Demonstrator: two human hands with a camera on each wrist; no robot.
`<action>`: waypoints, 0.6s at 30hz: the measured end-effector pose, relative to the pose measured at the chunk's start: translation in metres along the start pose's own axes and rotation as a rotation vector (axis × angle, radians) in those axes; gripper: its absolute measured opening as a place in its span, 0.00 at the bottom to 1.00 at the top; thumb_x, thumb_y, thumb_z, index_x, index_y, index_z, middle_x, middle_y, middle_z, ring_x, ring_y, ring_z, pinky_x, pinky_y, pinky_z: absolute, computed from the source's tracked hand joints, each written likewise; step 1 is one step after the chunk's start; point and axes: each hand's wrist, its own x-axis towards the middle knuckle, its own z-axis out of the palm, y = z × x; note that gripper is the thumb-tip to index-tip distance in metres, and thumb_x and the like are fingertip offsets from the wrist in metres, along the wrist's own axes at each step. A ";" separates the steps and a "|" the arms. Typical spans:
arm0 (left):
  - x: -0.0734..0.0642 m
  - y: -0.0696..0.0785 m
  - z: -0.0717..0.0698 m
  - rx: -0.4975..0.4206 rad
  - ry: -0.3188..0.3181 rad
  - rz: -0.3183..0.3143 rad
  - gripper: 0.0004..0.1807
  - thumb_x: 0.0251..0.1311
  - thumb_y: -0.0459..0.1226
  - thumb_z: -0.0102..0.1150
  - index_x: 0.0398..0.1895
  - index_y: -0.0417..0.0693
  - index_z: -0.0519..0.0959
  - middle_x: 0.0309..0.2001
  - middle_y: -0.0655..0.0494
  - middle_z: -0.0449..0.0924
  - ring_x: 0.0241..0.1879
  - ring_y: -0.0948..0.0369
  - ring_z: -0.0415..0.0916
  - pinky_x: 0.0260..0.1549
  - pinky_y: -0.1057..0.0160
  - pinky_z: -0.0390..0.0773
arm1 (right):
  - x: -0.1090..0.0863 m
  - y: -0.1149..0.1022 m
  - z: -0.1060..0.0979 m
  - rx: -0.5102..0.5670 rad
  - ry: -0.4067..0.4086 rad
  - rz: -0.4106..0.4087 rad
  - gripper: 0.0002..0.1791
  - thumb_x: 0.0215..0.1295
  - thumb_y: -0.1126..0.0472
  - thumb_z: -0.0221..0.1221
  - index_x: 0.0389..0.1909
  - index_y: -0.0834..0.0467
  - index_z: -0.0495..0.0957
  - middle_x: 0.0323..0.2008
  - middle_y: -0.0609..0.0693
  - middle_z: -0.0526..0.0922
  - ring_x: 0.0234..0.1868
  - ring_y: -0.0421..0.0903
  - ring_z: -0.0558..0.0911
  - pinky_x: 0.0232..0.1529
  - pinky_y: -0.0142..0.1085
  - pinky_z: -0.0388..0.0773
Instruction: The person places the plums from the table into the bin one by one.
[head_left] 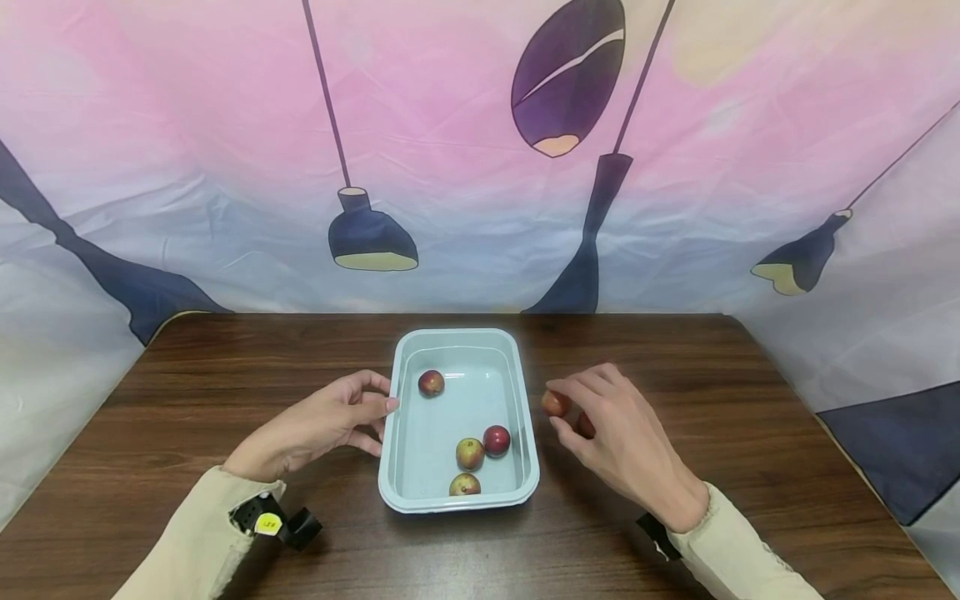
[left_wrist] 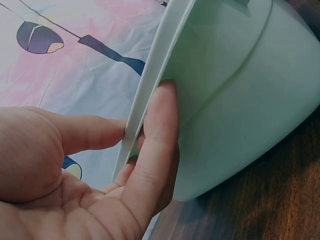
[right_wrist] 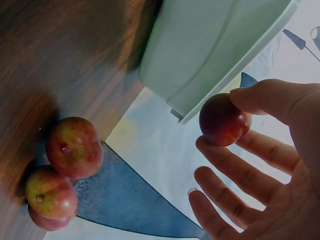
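Observation:
My left hand (head_left: 330,425) pinches the left rim of a pale green plastic tray (head_left: 459,336), thumb on top and fingers under the lip, as the left wrist view shows. Inside the tray lie several plums: one dark red plum (head_left: 431,383) far left, and a red plum (head_left: 497,440) beside two greenish ones (head_left: 470,453) near the front. Just right of the tray, my right hand (head_left: 618,433) holds a dark red plum (right_wrist: 225,120) between thumb and fingers. More plums (right_wrist: 75,147) sit on the table, mostly hidden behind that hand in the head view.
The tray stands on a dark wooden table (head_left: 300,350). A printed cloth (head_left: 465,167) hangs behind the table and along its sides. Black straps with small devices (head_left: 273,518) sit at both wrists.

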 end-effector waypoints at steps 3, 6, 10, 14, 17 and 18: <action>0.000 0.000 0.000 0.000 -0.002 -0.001 0.28 0.76 0.39 0.52 0.65 0.25 0.57 0.42 0.45 0.82 0.38 0.58 0.83 0.40 0.57 0.90 | 0.000 -0.001 0.000 -0.003 0.001 -0.004 0.20 0.57 0.57 0.72 0.52 0.50 0.85 0.46 0.42 0.87 0.50 0.42 0.78 0.52 0.40 0.80; 0.000 0.001 0.000 0.000 -0.003 -0.001 0.29 0.76 0.39 0.52 0.65 0.25 0.57 0.42 0.45 0.82 0.38 0.58 0.83 0.40 0.57 0.90 | -0.001 -0.002 0.000 0.000 0.008 -0.011 0.20 0.57 0.58 0.72 0.52 0.50 0.85 0.45 0.42 0.87 0.50 0.42 0.78 0.54 0.41 0.80; -0.001 0.001 0.000 -0.001 -0.004 -0.001 0.29 0.76 0.39 0.53 0.66 0.25 0.57 0.42 0.45 0.82 0.38 0.58 0.83 0.40 0.57 0.90 | -0.001 -0.003 0.000 0.013 0.021 -0.024 0.19 0.57 0.59 0.72 0.51 0.51 0.85 0.45 0.42 0.87 0.49 0.42 0.78 0.59 0.43 0.79; -0.001 0.001 0.001 0.000 -0.004 -0.002 0.29 0.76 0.39 0.52 0.66 0.25 0.57 0.42 0.45 0.82 0.38 0.58 0.83 0.40 0.57 0.90 | -0.001 -0.005 0.000 0.016 0.031 -0.039 0.19 0.57 0.59 0.71 0.51 0.51 0.85 0.45 0.42 0.87 0.49 0.42 0.78 0.55 0.41 0.80; -0.001 0.001 0.001 0.000 -0.002 -0.004 0.29 0.76 0.39 0.52 0.66 0.25 0.57 0.42 0.45 0.82 0.38 0.58 0.83 0.40 0.57 0.90 | -0.001 -0.006 0.001 0.016 0.037 -0.047 0.19 0.57 0.59 0.71 0.51 0.51 0.85 0.45 0.42 0.87 0.49 0.41 0.78 0.51 0.39 0.80; -0.001 0.001 0.001 -0.001 -0.001 -0.005 0.29 0.76 0.39 0.52 0.66 0.25 0.57 0.42 0.45 0.82 0.38 0.58 0.83 0.40 0.57 0.90 | -0.001 -0.006 0.001 0.017 0.039 -0.051 0.19 0.57 0.59 0.71 0.51 0.51 0.85 0.45 0.42 0.87 0.49 0.41 0.79 0.51 0.39 0.81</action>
